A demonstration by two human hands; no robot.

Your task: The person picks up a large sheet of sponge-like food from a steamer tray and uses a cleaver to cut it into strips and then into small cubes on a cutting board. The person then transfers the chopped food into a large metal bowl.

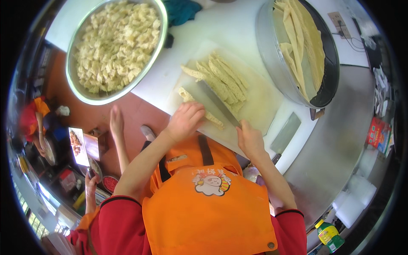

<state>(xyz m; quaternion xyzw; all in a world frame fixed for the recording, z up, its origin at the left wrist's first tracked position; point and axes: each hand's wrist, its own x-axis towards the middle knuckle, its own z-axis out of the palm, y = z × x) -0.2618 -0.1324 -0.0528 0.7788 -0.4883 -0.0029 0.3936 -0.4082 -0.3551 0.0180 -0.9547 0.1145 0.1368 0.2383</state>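
My right hand (250, 138) grips the handle of a kitchen knife (220, 104). Its long blade slants up and left across a translucent cutting board (259, 110), between one strip and a bunch of others. With curled fingers, my left hand (191, 116) holds a pale yellow spongy food strip (214, 120) on the board; the hand hides the strip's middle. Beyond the blade, several more spongy strips (224, 75) lie side by side. At the upper left stands a large metal basin (164, 28) full of small pale food cubes (118, 47).
A deep round metal pan (271, 60) holds folded thin yellow sheets (298, 47). Right of the board lies a cleaver (286, 133). A teal cloth (181, 12) is behind the basin. At my left, a co-worker's hand (91, 178) holds a cleaver bearing chopped food (75, 142).
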